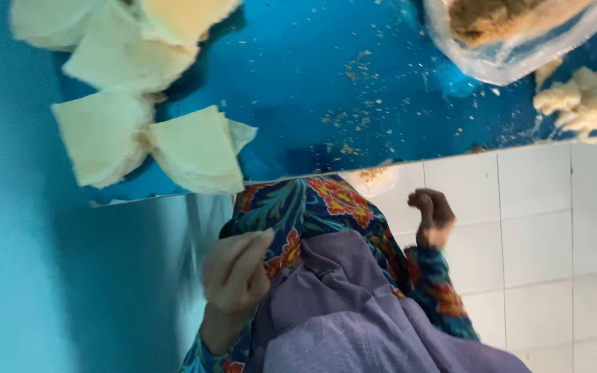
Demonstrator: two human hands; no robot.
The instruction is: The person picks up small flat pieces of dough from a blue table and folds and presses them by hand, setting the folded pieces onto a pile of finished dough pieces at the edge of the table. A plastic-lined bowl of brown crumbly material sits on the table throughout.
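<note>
Purple cloth point(340, 311) is pressed under the flat, released left hand point(236, 273), right hand point(433, 215) is curled closed, seemingly empty; cloth is probably best kept off the crumbs point(361, 103).

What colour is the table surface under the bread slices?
Blue table, strewn with crumbs; head view.

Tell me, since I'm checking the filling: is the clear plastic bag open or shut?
Cannot tell. The clear plastic bag lies on the blue surface, brown filling inside, its mouth cut off by the frame.
</note>
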